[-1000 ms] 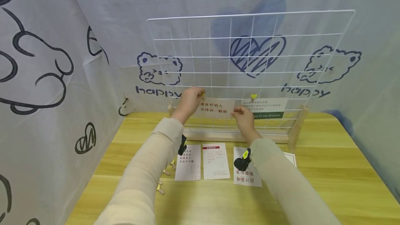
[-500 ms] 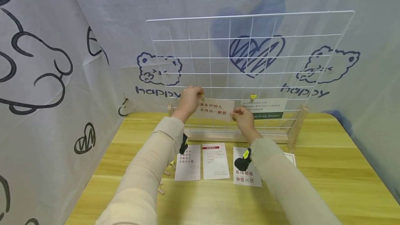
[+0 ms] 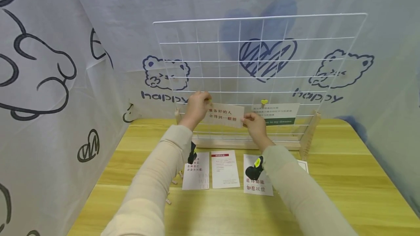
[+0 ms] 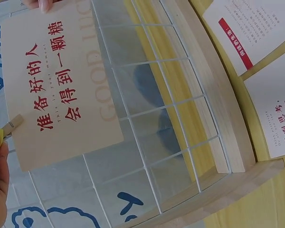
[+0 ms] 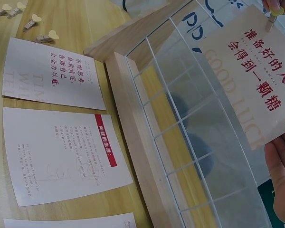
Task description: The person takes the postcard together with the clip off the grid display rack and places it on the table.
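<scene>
A pale card with red Chinese characters (image 3: 226, 115) lies against the lower part of the white wire grid (image 3: 240, 30). My left hand (image 3: 196, 109) pinches a small wooden clothespin (image 4: 12, 125) with a yellow heart, whose tip sits over the card's edge. Whether it also grips a wire cannot be seen. My right hand (image 3: 256, 127) holds the card's opposite lower corner between thumb and fingers. Just right of it, a card with a green band (image 3: 281, 111) hangs from the grid under another yellow-heart clothespin (image 3: 264, 102), partly behind my right hand.
Several printed cards lie on the wooden table (image 3: 344, 177) before the grid, including one with a red header (image 3: 225, 170). Loose heart clothespins (image 5: 47, 37) lie at the left, partly hidden by my sleeve. A wooden base (image 5: 133, 128) supports the grid; a patterned cloth (image 3: 108, 46) hangs behind.
Both hands keep hold of the clothespin and the card at nearly the same spot on the grid. The head view has shifted slightly.
</scene>
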{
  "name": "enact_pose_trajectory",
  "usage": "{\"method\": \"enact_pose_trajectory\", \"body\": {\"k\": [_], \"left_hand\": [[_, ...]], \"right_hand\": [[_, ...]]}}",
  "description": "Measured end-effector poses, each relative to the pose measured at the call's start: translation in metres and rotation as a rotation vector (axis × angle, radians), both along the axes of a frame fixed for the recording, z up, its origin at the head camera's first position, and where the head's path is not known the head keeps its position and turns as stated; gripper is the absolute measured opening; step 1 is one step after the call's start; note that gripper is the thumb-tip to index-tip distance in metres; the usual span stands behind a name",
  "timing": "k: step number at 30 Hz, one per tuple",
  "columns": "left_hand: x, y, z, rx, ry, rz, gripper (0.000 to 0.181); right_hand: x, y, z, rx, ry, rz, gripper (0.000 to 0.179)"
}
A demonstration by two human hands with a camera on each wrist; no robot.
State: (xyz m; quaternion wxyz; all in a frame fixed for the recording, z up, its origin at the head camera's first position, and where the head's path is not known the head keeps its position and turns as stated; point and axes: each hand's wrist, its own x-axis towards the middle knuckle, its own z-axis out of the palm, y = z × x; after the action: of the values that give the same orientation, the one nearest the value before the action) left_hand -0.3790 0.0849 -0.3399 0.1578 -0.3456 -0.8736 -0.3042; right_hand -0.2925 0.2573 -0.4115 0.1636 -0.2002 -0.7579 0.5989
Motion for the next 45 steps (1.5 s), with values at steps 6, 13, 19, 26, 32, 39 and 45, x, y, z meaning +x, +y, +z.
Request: {"method": "enact_pose_trajectory", "body": {"k": [6,13,19,26,32,39,45], "left_hand": [[0.0,-0.001,-0.002,0.037,0.014,-0.004,0.012],[-0.001,-0.001,0.001,0.111,-0.019,-0.019,0.017],[0.0,-0.003,0.002,0.155,-0.08,-0.007,0.015],[0.005,-0.011,-0.003,0.235,-0.146,0.004,0.013],[0.012,-0.017,-0.009,0.262,-0.237,0.063,0.011],[0.02,-0.022,-0.013,0.309,-0.258,0.136,0.008],[0.026,-0.028,-0.021,0.374,-0.266,0.152,0.007]], "right_hand": [[0.0,-0.001,-0.004,-0.01,0.009,0.009,0.017],[-0.001,-0.002,-0.007,-0.054,0.029,0.001,0.016],[0.0,-0.004,-0.006,-0.05,-0.007,-0.01,0.016],[0.005,-0.003,-0.008,-0.027,-0.01,0.003,0.016],[0.01,-0.004,-0.008,-0.006,-0.014,0.012,0.015],[0.017,-0.007,-0.012,-0.052,-0.018,0.008,0.017],[0.025,-0.011,-0.021,-0.098,-0.015,0.005,0.018]]}}
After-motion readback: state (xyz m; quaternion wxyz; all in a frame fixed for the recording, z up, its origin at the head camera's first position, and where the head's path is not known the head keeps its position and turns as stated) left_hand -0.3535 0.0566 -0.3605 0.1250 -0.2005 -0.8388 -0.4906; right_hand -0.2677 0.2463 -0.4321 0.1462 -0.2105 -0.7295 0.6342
